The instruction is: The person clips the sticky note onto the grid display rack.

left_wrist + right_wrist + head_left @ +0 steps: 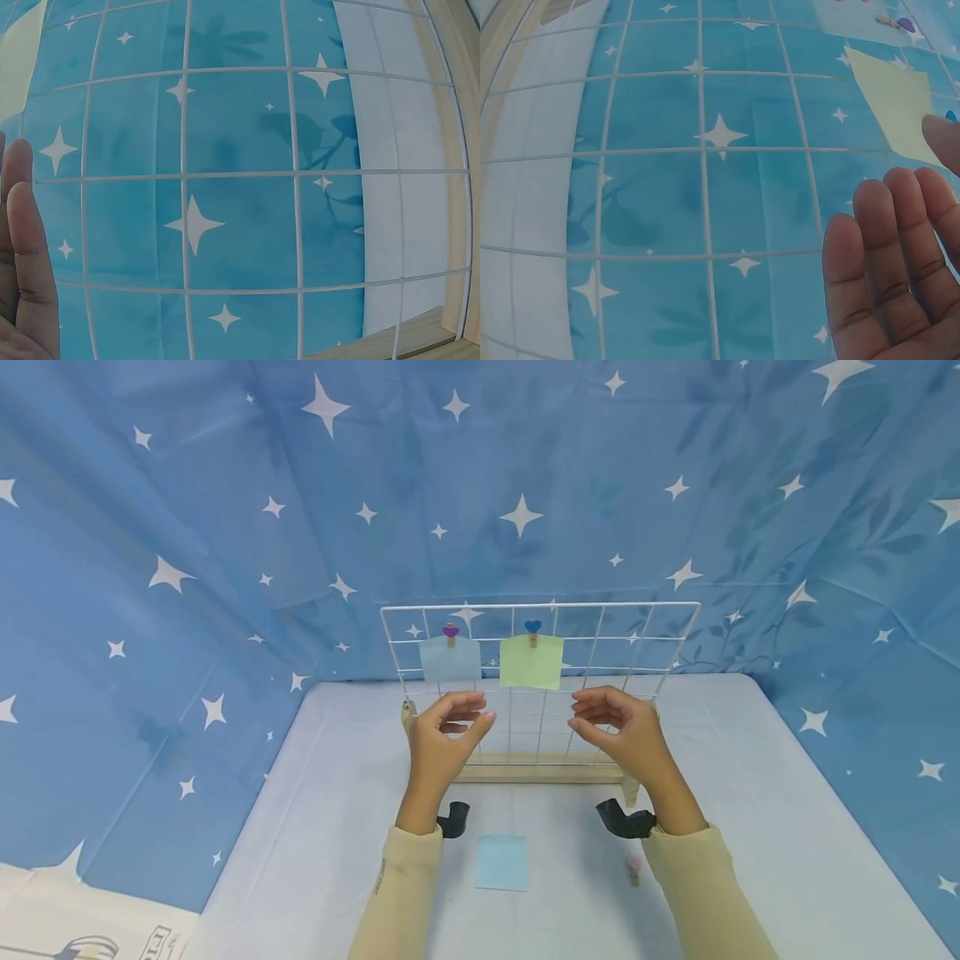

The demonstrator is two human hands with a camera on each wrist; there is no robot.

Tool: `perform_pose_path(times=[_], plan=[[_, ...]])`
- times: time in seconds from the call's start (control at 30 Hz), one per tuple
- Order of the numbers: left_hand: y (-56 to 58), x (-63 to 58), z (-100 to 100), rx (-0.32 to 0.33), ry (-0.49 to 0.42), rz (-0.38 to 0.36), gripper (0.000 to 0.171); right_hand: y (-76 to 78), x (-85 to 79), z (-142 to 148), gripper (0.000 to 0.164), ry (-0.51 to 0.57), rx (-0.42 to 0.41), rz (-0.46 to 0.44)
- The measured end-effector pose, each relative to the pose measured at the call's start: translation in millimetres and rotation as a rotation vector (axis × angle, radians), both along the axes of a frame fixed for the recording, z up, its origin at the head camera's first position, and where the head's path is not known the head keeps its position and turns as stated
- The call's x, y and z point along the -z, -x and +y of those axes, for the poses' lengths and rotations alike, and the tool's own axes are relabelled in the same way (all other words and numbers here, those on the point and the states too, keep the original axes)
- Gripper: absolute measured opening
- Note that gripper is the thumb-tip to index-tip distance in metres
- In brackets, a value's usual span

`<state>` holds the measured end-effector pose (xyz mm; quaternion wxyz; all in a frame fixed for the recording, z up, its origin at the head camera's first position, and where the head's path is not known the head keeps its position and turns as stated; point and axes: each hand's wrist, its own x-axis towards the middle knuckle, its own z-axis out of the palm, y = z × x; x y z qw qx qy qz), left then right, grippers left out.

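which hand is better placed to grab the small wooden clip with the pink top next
Probably the right hand: it is empty, and the pink-topped wooden clip lies beside that arm's beige sleeve. The left hand is empty too but would likely reach across the pale blue square paper.

The left wrist view's edge cut through the left hand (30,274) and the green sticky note (15,64). In the head view, the right hand (632,732) hid part of the wire grid (540,605); the bottom edge cropped both sleeves (402,889).
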<state>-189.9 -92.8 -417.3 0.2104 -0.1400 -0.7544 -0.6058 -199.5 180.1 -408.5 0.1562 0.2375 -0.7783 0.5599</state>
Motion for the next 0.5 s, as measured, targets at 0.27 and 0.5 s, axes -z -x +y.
perform_pose_path(times=[0.27,0.5], plan=[[-1.7,10.4,-3,0.028,0.014,-0.023,0.029,-6.5,11.3,2,0.030,-0.002,0.002,-0.031],[-6.0,17.0,-6,0.044,0.021,-0.033,0.031,-12.2,19.9,6,0.029,0.004,0.009,-0.047]])
